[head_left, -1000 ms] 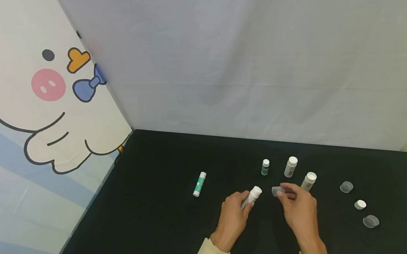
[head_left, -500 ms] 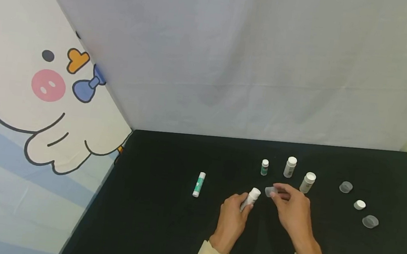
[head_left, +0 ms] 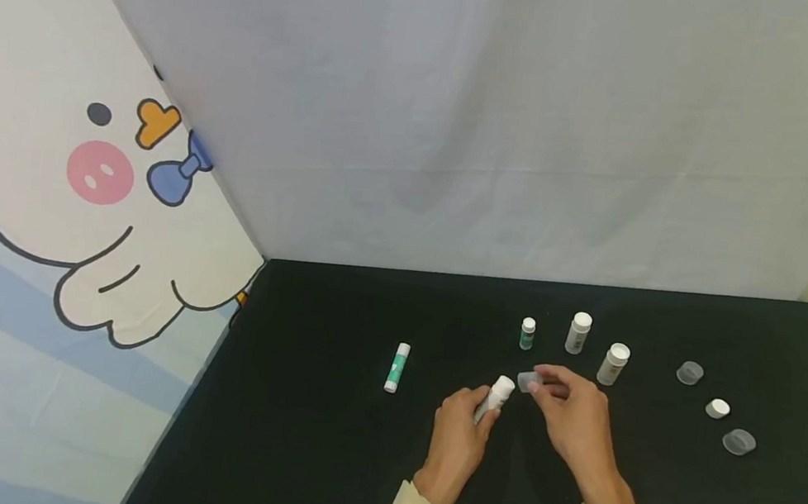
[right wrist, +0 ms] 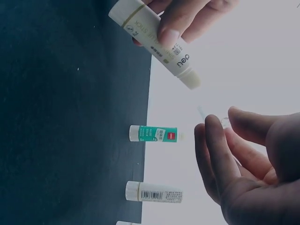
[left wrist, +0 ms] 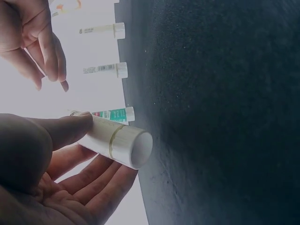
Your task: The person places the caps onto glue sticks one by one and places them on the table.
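Note:
My left hand (head_left: 456,441) grips a white glue stick (head_left: 495,397), tilted above the table. In the right wrist view this glue stick (right wrist: 157,40) shows "deli" lettering, and its narrower pale end points toward my right hand (right wrist: 253,164). My right hand (head_left: 579,426) pinches a small clear plastic cup (head_left: 527,382) just right of the glue stick's upper end; a narrow gap separates them. Glare hides much of the cup in the wrist views. Behind the right hand stand two white glue sticks (head_left: 578,333) and a small green one (head_left: 527,334).
On the black table (head_left: 306,457), a green-and-white glue stick (head_left: 397,368) lies at left. To the right are a clear cup (head_left: 690,373), a white cap (head_left: 718,408) and another clear cup (head_left: 739,442). A pale cloth wall (head_left: 500,130) rises behind.
My right hand has moved left with the clear cup, closer to the glue stick's upper end. My left hand has stayed nearly in place, still gripping the glue stick.

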Action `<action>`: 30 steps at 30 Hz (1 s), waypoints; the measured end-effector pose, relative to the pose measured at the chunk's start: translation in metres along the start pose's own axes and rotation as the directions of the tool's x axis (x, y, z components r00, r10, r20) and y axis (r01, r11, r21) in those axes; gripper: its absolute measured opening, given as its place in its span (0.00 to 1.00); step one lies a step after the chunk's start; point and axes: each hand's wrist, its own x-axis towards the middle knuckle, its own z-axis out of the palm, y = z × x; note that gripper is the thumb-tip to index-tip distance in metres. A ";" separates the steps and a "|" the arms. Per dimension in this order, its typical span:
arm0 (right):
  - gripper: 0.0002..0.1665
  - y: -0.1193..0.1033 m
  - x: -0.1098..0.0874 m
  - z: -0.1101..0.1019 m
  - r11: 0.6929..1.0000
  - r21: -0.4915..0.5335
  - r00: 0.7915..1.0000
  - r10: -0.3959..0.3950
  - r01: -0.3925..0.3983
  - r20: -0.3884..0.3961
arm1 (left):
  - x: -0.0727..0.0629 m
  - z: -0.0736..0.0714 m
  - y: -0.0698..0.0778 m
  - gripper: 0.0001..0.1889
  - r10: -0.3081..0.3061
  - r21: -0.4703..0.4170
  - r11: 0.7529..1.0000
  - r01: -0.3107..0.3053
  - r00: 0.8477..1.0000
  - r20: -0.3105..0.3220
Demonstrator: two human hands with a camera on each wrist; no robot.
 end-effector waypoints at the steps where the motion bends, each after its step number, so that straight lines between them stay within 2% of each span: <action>1: 0.14 0.000 0.000 0.001 1.000 0.001 1.000 -0.010 0.010 0.002 | 0.000 0.000 0.000 0.06 -0.001 -0.003 1.000 0.001 1.000 0.001; 9: 0.14 -0.002 0.000 0.006 0.998 0.016 0.998 -0.058 0.058 0.025 | -0.002 -0.002 -0.003 0.06 -0.020 -0.017 1.000 0.020 1.000 0.012; 21: 0.15 -0.002 -0.001 0.013 0.997 0.033 0.996 -0.069 0.067 0.064 | -0.003 -0.005 -0.005 0.06 -0.015 -0.017 1.000 0.015 1.000 0.000; 30: 0.14 -0.002 -0.003 0.016 0.997 0.020 0.994 -0.070 0.068 0.082 | -0.008 -0.008 -0.004 0.08 -0.028 -0.016 0.999 0.028 0.999 0.018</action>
